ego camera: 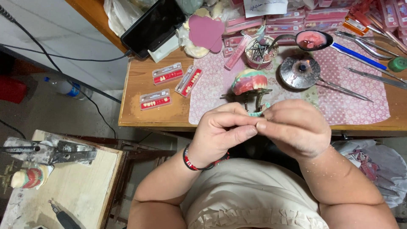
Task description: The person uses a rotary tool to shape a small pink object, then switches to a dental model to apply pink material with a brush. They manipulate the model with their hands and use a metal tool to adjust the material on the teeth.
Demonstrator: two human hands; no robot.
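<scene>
1. Both hands meet in front of the near edge of the bench [140, 85], over the person's lap. Left hand [220, 133] is curled, thumb and forefinger pinched together; a red-and-black bracelet [199, 166] sits on its wrist.
2. Right hand [296, 127] is curled likewise, fingertips pressed against those of the left. Between them a small pale-green piece [256, 113] shows just above the fingers. Both hands appear to grip it; most of it is hidden, so its shape cannot be told.
3. Just behind the hands, on the pink patterned cloth [356, 104] near the bench's near edge, stands a denture model [249, 81] in pink and green on a metal stand.
4. Right of the model: a round metal dish [299, 73] and a spoon holding pink wax [313, 39]. Behind the model: a small pot of burs [261, 51].
5. Toward the left edge of the bench: three tooth cards [155, 99] with red backing, apart from one another. A dark phone [153, 26] leans at the far left corner.
6. Step in hand, by my reading: fine fingertip work on the small piece, held off the bench and close to the model.
7. Next move calls for a steady pinch and a short carry back to the model, judged only from how things lie.
</scene>
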